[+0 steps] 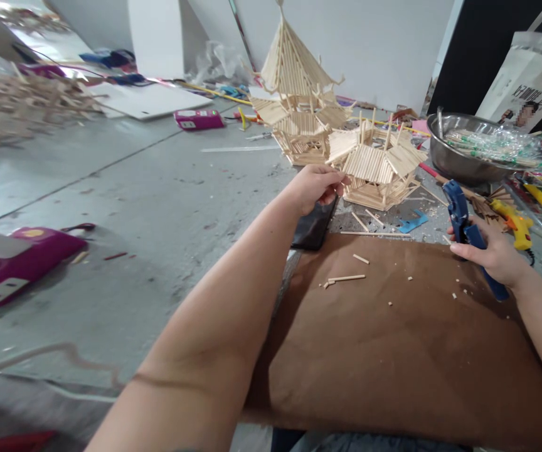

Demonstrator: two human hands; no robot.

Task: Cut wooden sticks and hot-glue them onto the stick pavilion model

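My left hand [320,188] reaches forward with its fingers pinched together at the left edge of a small wooden-stick pavilion [369,164]. Whatever may be between those fingertips is hidden. Over on the right, my right hand [497,251] is wrapped round a blue hand cutter [459,210], its head pointing up and away from me. A taller stick pavilion with a pointed roof [294,69] stands behind the smaller one. Short cut sticks [347,277] and tiny offcuts lie on a brown board [393,358] in front of me.
A black phone [312,227] lies beneath my left wrist. At right are a yellow glue gun [513,223] and a steel bowl [468,160] of wrapped sticks. Purple power strips [198,119] lie on the grey floor [167,251]. A blue scrap [413,222] rests near the pavilion.
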